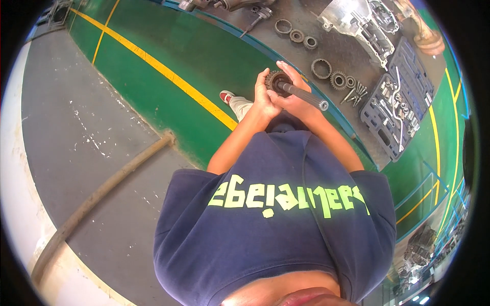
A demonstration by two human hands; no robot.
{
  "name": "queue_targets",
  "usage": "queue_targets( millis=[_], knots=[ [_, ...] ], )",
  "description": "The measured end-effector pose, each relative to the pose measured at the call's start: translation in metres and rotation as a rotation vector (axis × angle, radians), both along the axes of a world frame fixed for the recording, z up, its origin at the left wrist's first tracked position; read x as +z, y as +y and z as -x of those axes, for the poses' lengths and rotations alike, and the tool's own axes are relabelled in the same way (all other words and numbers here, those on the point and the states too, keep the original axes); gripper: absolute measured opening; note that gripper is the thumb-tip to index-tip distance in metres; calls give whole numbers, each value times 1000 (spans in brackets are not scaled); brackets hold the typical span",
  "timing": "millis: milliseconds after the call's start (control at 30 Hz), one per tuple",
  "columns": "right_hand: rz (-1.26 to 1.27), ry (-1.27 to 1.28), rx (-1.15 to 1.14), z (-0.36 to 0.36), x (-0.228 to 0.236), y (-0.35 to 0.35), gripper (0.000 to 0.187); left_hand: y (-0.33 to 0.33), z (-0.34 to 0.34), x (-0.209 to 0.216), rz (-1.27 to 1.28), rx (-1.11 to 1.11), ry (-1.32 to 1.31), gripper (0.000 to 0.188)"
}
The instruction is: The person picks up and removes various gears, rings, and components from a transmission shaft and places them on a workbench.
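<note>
I hold a dark steel shaft [306, 97] with a toothed gear [276, 80] on its far end, just in front of my chest. My left hand [261, 100] wraps the gear end from the left. From the right, my right hand [295, 102] grips it too, with fingers reaching over the gear. The shaft's free end points right, over the edge of the dark workbench [337, 61].
On the workbench lie several loose gears and rings [321, 68], some bolts [357, 92], an open grey socket set case [395, 104] and an aluminium gearbox housing [357, 20]. Another person's hand [429, 40] rests at the far right. A hose [102, 188] crosses the grey floor.
</note>
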State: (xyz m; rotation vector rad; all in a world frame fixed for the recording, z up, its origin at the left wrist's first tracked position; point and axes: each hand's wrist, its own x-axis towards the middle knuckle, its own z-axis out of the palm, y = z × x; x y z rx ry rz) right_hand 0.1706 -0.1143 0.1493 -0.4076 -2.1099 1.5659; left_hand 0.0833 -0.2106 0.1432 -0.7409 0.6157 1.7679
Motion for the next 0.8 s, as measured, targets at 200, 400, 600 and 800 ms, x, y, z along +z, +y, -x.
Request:
queue_targets(
  millis=[200,400,600,800],
  knots=[
    [-227,-11,150,-1,-9,13,80,-1,-4,6,-29,47,-24,50],
    [-120,-131,206,-2,-4,14,74,-7,-2,-10,23,23,39,44],
    [-215,-113,99,-6,-3,7,70,-12,0,-13,-10,-29,56,41],
    [-274,0,9,-15,-1,5,70,-11,1,-16,54,-82,81,43]
  ],
)
